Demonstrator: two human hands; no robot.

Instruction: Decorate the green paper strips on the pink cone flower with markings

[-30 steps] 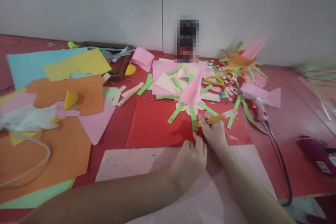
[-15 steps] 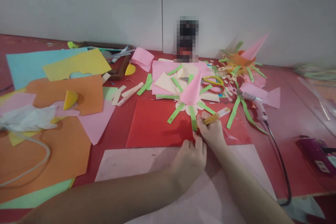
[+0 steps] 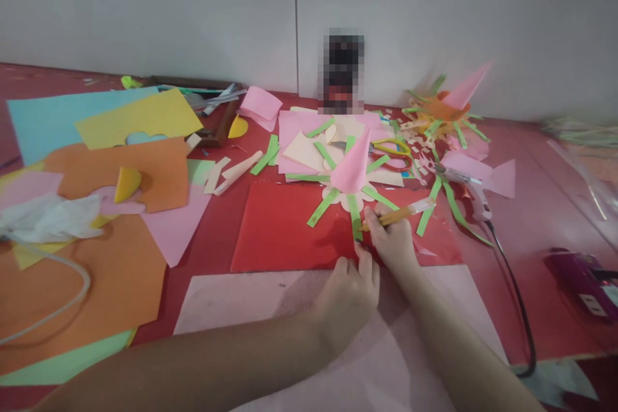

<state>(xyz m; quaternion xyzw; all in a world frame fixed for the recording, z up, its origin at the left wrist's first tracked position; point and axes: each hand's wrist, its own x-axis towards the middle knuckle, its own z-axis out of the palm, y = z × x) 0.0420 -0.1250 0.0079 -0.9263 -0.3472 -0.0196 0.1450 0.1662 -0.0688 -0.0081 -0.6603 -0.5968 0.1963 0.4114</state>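
Observation:
A pink paper cone [image 3: 351, 167] stands on a cream scalloped paper base [image 3: 344, 201] with green paper strips spreading out from it. My right hand [image 3: 393, 241] grips a yellow pen [image 3: 403, 211], its tip at the front green strip [image 3: 356, 215]. Star-like marks show on the strip to the left [image 3: 318, 209]. My left hand [image 3: 355, 286] is closed at the near end of the front strip, its fingertips pinching or pressing it. Beneath lies a red folder-like sheet [image 3: 284, 228], with a pale pink sheet [image 3: 232, 302] nearer me.
A glue gun [image 3: 477, 199] with a black cord lies to the right, near a purple power socket block [image 3: 582, 286]. Yellow-handled scissors [image 3: 393, 147] rest behind the cone. Another paper cone piece [image 3: 447, 106] stands at the back right. Coloured paper sheets [image 3: 130, 264] cover the left.
My right hand shifts slightly and the pen's back end dips and swings while its tip stays on the front strip. My left hand keeps its place.

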